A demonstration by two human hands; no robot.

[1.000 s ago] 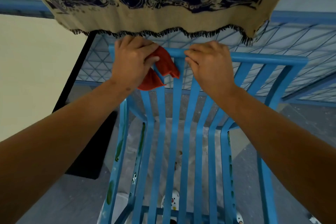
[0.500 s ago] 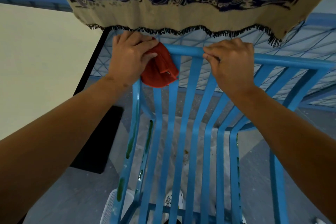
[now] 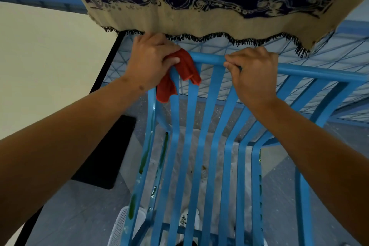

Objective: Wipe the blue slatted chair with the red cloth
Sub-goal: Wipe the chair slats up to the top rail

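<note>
Down at the near edge, below the slats, a white perforated basket sits at the left by the chair's near corner, and a white shoe with dark lettering shows through the gaps. Pale, speckled sheeting lies under the frame on a grey floor, with a black mat off to the left.

Rising from there, the blue slatted chair fills the middle, its long slats running away from the viewer toward a rounded top rail. Green streaks mark the two leftmost slats, and small green flecks dot the rightmost one.

At the far end of the slats, two bare forearms reach in from either side. The left hand curls its fingers around the red cloth, bunching it against the left end of the top rail; the thumb presses into the fabric, and loose folds hang down in front of the first two slats. The right hand grips the top rail itself, near its middle, fingers wrapped over the bar and knuckles up.

Beyond the rail, a blue wire grid spreads across. Overhead and farthest, a tan cloth with a dark blue swirl pattern and black fringe hangs, its fringe just touching the left knuckles. A cream wall stands at the left.
</note>
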